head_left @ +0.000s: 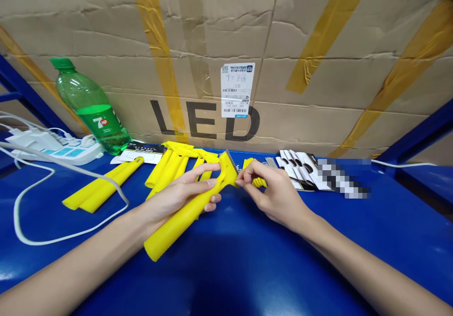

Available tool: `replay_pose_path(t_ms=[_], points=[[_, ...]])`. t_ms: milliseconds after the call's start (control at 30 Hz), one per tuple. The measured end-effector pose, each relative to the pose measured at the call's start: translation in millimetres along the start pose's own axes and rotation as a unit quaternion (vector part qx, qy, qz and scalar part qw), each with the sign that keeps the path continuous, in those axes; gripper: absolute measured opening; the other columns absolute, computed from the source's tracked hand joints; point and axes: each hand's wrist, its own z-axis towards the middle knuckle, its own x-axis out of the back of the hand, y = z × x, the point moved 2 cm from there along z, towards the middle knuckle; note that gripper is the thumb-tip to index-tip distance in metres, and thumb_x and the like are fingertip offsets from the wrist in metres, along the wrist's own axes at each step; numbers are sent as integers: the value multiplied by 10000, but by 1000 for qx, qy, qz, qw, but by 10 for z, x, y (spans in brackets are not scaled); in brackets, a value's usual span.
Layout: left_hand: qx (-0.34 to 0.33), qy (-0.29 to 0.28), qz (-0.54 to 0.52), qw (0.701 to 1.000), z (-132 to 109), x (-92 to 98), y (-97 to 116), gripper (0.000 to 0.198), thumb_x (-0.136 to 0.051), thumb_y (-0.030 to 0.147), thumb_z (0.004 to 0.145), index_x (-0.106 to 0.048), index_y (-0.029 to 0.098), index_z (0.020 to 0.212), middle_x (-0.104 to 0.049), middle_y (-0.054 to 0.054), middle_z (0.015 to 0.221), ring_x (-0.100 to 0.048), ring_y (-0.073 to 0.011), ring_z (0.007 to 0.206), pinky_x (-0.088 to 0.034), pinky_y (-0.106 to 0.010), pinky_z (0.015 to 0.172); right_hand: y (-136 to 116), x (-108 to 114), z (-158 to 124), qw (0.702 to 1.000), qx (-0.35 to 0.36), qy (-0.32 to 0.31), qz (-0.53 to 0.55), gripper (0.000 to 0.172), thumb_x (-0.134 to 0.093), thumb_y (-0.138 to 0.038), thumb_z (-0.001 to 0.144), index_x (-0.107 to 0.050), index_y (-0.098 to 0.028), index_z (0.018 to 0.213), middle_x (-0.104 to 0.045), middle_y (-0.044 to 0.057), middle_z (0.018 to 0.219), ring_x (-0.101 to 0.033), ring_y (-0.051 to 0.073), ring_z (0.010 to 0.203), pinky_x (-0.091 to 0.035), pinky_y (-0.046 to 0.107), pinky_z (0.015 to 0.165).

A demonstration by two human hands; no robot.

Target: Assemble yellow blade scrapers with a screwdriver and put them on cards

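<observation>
My left hand (187, 188) is closed around a yellow scraper (180, 217), whose thick handle points down toward me. A thin metal blade (232, 161) sits along the edge of its flared head. At the lower corner of that head, my right hand (272, 191) is pinched, with thumb and fingertips touching or almost touching it. Whatever lies between those fingertips is hidden. Behind my left hand lies a pile of yellow scraper handles (170, 162), partly covered by it. Small yellow ribbed pieces (260, 182) show just behind my right fingers.
Two yellow handles (106, 188) lie on the blue surface (226, 269) at left, beside a looping white cable (21, 212). A green bottle (92, 108) and a power strip (67, 153) stand behind. White-and-black cards (300, 170) lie right. A large cardboard box (226, 33) closes off the back.
</observation>
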Motion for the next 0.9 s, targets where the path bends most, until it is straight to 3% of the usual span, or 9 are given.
replay_pose_path(t_ms=[200,367,467,600,667,833,900], points=[[16,-25,6,1000,-29,58,16,614,-595,192,938,-317,282,1478,-580,-13,718,-568,-123,570,-378,-174,506,-3,11,-33,998,60,9,-26,206,-529,-35,890,-489,-219,806,-651,14,814,-608,163,772,-454,278,712],[14,-59,-12,998,-29,86,34,583,-655,204,905,-377,283,1411,-569,-10,725,-556,-112,593,-387,-173,554,-23,80,-2,998,49,-7,-29,191,-529,-48,907,-515,-218,822,-636,11,815,-584,162,774,-446,283,730],[12,-95,-32,995,-33,80,37,462,-645,196,912,-434,282,1315,-562,-7,708,-551,-111,580,-376,-173,555,-15,164,33,1000,20,-1,-16,130,-677,-166,891,-558,-212,873,-631,15,860,-575,164,793,-451,285,736],[8,-108,-46,993,-81,35,63,306,-609,145,931,-498,273,1185,-563,-8,718,-554,-102,580,-395,-183,578,18,265,71,999,-36,0,38,313,-808,-255,808,-623,-219,1058,-661,30,1031,-610,178,938,-475,301,828],[5,-107,-45,993,-99,13,74,279,-604,138,933,-509,266,1162,-565,-10,713,-551,-100,577,-399,-182,577,24,273,85,996,-64,-17,63,326,-809,-273,804,-636,-226,1076,-675,22,1020,-620,171,914,-488,300,817],[-1,-71,-25,997,-72,21,80,480,-626,189,933,-423,307,1351,-568,-14,735,-553,-107,575,-378,-165,529,47,245,119,974,-159,-5,163,373,-779,-327,806,-601,-210,1112,-685,13,886,-635,149,734,-525,285,673],[-20,-41,-17,999,-47,43,93,532,-623,183,931,-390,300,1394,-588,-27,757,-570,-117,581,-398,-169,520,62,265,139,972,-179,27,147,324,-736,-333,839,-599,-204,1103,-715,29,873,-666,163,741,-531,294,670]])
